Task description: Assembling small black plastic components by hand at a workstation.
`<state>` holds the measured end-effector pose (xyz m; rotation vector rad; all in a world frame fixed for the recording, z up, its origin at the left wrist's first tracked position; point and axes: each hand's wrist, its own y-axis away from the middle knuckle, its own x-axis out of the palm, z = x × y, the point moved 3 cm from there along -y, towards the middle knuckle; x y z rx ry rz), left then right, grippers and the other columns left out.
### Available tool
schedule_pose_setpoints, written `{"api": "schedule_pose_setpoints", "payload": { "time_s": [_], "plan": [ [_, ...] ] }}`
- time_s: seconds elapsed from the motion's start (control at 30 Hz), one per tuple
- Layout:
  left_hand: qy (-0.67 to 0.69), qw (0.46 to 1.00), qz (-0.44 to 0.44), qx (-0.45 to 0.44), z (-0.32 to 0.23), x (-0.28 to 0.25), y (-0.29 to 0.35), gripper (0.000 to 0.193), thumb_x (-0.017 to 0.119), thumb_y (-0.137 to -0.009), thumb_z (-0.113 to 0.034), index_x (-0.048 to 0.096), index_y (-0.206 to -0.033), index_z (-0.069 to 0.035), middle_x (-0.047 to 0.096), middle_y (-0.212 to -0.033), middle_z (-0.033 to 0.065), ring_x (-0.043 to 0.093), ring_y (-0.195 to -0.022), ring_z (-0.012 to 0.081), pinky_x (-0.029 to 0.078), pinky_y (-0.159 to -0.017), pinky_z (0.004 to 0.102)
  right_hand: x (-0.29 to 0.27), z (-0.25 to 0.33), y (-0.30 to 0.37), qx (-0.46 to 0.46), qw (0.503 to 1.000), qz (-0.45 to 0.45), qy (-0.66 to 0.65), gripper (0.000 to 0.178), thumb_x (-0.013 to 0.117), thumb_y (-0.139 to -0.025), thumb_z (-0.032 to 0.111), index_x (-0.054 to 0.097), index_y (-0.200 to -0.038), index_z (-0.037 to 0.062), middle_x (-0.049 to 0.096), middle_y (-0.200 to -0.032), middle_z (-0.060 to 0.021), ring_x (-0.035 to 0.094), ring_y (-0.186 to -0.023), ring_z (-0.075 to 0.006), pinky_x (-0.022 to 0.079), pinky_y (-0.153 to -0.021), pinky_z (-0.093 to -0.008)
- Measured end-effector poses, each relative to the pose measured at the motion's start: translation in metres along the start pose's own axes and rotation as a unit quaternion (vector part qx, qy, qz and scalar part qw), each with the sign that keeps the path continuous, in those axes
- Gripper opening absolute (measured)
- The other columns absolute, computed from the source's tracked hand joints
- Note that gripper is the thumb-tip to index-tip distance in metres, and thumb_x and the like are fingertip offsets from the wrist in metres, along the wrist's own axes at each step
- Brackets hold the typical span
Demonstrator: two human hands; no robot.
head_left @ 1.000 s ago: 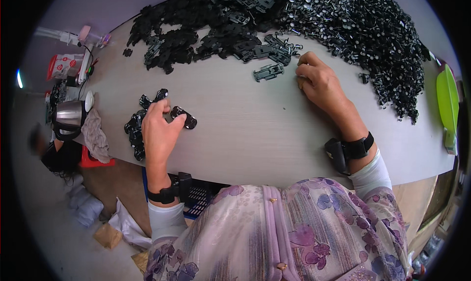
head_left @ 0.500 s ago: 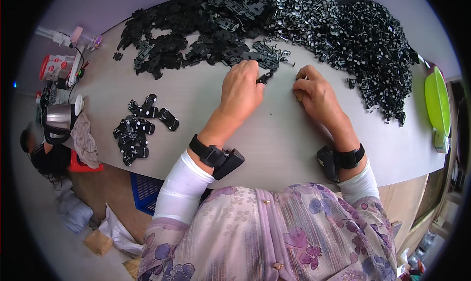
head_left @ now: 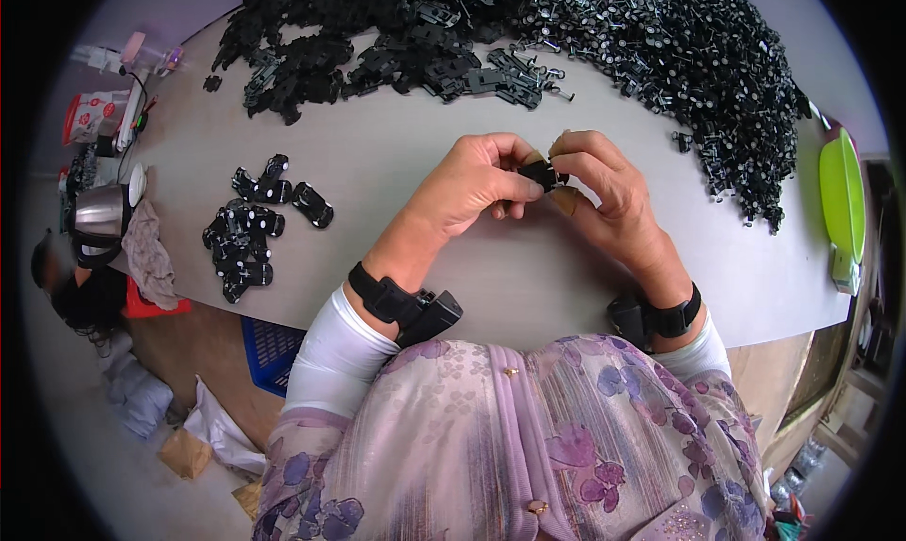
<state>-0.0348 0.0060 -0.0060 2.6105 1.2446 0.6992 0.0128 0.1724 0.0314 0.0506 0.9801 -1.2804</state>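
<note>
Over the middle of the table my two hands meet at a small black plastic toy car chassis (head_left: 540,174). My left hand (head_left: 477,184) pinches it between thumb and fingers. My right hand (head_left: 607,184) closes on its right end, with tan coverings on some fingertips; whether a wheel axle is also in those fingers is hidden. Beyond my hands lies a heap of flat black chassis pieces (head_left: 406,64). Next to it on the right is a large heap of wheels on axles (head_left: 698,88). A small group of black chassis with wheels (head_left: 243,234) rests left of my left forearm.
A lime green basin (head_left: 843,201) stands at the right edge of the table. At the left edge are a metal kettle (head_left: 99,211), a crumpled cloth (head_left: 151,248) and a red-and-white packet (head_left: 90,116). Below the table is a blue crate (head_left: 269,352). Another person (head_left: 85,300) is at far left.
My left hand has come back from the chassis heap with the black piece. My hands, apart before, have drawn together on it. The whole view has shifted slightly.
</note>
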Motion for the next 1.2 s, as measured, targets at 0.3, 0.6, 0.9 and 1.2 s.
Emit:
{"api": "schedule_pose_setpoints", "payload": {
  "time_s": [0.3,0.6,0.9,1.2],
  "plan": [
    [0.196,0.978,0.062,-0.034,0.012,-0.001,-0.003,0.008,0.068,-0.088,-0.01,0.065,-0.089,-0.002,0.061,-0.077,0.0015,0.05,-0.055,0.005,0.037,-0.047,0.017,-0.003,0.007,0.004,0.011,1.0,-0.006,-0.023,0.015,0.066,-0.065,-0.008,0.056,-0.071,0.0016,0.058,-0.092,-0.0083,0.061,-0.079,-0.0254,0.05,-0.065,-0.0336],
    [0.189,0.977,0.091,-0.022,0.008,0.005,0.002,0.007,0.066,-0.088,-0.011,0.064,-0.086,-0.004,0.06,-0.076,0.0006,0.044,-0.051,0.0035,0.034,-0.046,0.0164,0.004,0.013,0.007,-0.022,0.998,-0.042,-0.042,0.021,0.07,-0.065,-0.005,0.058,-0.079,0.0036,0.057,-0.09,-0.0089,0.061,-0.079,-0.0269,0.051,-0.065,-0.0341],
    [0.057,0.998,-0.004,-0.002,0.004,0.008,0.002,0.014,0.06,-0.09,-0.011,0.063,-0.093,0.002,0.067,-0.085,0.0101,0.069,-0.069,0.017,0.055,-0.054,0.0247,-0.087,-0.082,0.044,0.275,0.899,-0.143,0.31,0.011,0.06,-0.073,-0.003,0.062,-0.084,0.0016,0.055,-0.084,-0.0108,0.059,-0.078,-0.0315,0.048,-0.069,-0.0403],
    [0.132,0.991,0.005,-0.018,0.01,0.004,0.001,0.039,0.06,-0.095,-0.03,0.06,-0.115,0.003,0.067,-0.095,0.0135,0.069,-0.078,0.0265,0.056,-0.067,0.0318,-0.045,-0.044,0.019,0.18,0.98,-0.091,-0.004,0.013,0.058,-0.075,-0.007,0.062,-0.085,0.0004,0.06,-0.092,-0.0046,0.058,-0.078,-0.0171,0.046,-0.067,-0.0294]
  ]
}}
